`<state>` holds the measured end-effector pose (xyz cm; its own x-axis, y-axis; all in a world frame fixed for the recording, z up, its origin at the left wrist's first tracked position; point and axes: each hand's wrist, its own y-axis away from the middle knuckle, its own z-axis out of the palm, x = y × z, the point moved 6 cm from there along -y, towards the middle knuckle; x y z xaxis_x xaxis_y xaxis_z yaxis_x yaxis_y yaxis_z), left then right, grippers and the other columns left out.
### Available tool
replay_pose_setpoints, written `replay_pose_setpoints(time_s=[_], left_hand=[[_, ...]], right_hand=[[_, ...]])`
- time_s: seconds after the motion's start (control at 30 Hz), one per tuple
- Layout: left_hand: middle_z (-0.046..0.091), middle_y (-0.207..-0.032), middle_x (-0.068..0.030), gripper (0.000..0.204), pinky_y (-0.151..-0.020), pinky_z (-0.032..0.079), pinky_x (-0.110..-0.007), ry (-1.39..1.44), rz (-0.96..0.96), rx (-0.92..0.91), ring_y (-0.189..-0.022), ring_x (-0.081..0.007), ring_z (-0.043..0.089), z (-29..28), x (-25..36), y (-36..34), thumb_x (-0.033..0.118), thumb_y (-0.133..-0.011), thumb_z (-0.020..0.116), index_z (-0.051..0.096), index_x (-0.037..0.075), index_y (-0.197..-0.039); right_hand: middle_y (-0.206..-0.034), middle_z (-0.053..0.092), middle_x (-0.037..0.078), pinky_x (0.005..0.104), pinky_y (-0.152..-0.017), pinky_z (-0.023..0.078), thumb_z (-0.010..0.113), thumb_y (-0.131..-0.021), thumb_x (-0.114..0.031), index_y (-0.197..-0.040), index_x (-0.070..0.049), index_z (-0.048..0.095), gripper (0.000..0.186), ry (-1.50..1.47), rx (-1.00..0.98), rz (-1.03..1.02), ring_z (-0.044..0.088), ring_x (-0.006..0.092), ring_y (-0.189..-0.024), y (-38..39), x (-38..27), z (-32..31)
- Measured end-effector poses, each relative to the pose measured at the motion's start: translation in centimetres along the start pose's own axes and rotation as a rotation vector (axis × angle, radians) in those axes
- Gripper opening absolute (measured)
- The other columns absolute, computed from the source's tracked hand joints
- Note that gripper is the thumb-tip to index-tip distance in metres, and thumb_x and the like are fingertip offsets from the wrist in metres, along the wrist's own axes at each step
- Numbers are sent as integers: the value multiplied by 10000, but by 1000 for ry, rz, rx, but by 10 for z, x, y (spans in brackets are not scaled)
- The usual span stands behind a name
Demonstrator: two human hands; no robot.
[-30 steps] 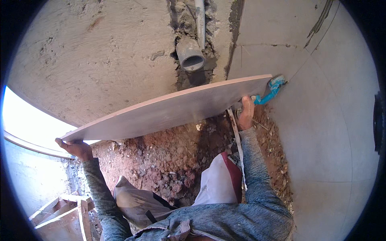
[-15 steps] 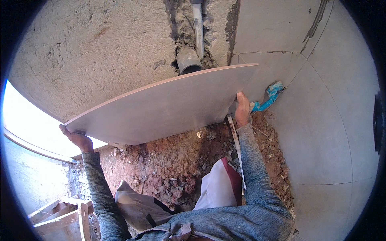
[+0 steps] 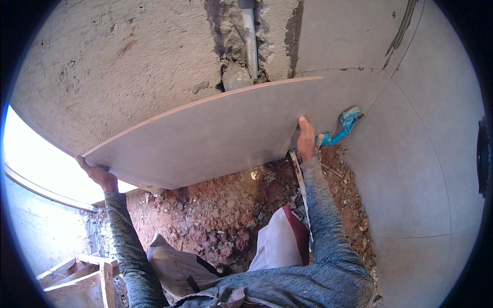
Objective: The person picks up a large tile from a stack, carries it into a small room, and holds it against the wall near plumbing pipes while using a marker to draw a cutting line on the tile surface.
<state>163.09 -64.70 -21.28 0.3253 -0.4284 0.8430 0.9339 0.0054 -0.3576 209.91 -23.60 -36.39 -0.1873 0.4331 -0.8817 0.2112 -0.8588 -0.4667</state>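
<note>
A large grey tile (image 3: 205,133) spans the middle, standing tilted against the rough wall. My left hand (image 3: 100,174) grips its left end, thumb near the top corner. My right hand (image 3: 307,137) is closed on its right part. Just right of that hand lies a blue plastic tool (image 3: 348,123), dirtied with mortar, at the edge of the tiled surface. Behind the tile's top edge a wide grey pipe (image 3: 236,78) is partly hidden, below a thin vertical pipe (image 3: 251,41) in a chiselled channel. A long pale strip (image 3: 301,185) runs down beside my right forearm.
Reddish rubble and soil (image 3: 185,220) cover the ground around my knees (image 3: 275,241). Grey tiled wall (image 3: 411,169) rises at the right, with a dark object at the rim. Rough plaster (image 3: 118,77) is above, a bright opening (image 3: 36,154) at left, a wooden frame (image 3: 105,285) lower left.
The tile has risen and swung up against the wall, now covering the wide pipe's opening. My right hand has shifted slightly left with it; my left hand has moved slightly up and right.
</note>
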Motion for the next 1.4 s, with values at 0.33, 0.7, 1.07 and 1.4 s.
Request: replay_pose_setpoints(time_s=[0.33,0.7,1.07,1.4], left_hand=[[205,-1602,-140,602,-1202,200,-461,-133,62,26,-1469,-312,220,5,2,4,385,-1058,319,213,54,-1550],[327,-1507,-223,753,-1152,280,-454,-183,135,26,-1380,-349,361,-4,-6,-6,570,-1020,346,220,34,-1533],[284,-1552,-184,762,-1194,206,-423,-22,0,18,-1443,-312,267,-8,-10,-9,538,-1014,405,207,30,-1546],[336,-1504,-217,817,-1170,252,-421,-60,52,37,-1386,-321,348,-5,0,1,587,-987,442,241,4,-1522]], right_hand=[[-873,582,45,329,-772,433,432,-1033,-279,-928,30,575,357,42,7,47,493,138,-851,-3,12,2],[-927,618,63,337,-802,439,415,-1038,-284,-992,34,599,370,82,11,33,516,151,-891,-2,11,3],[-905,589,52,320,-809,428,451,-1020,-235,-986,28,584,297,56,54,49,506,149,-886,4,20,4],[-968,601,93,334,-850,434,467,-1022,-272,-1093,55,582,354,219,196,-32,536,184,-933,5,-22,5]])
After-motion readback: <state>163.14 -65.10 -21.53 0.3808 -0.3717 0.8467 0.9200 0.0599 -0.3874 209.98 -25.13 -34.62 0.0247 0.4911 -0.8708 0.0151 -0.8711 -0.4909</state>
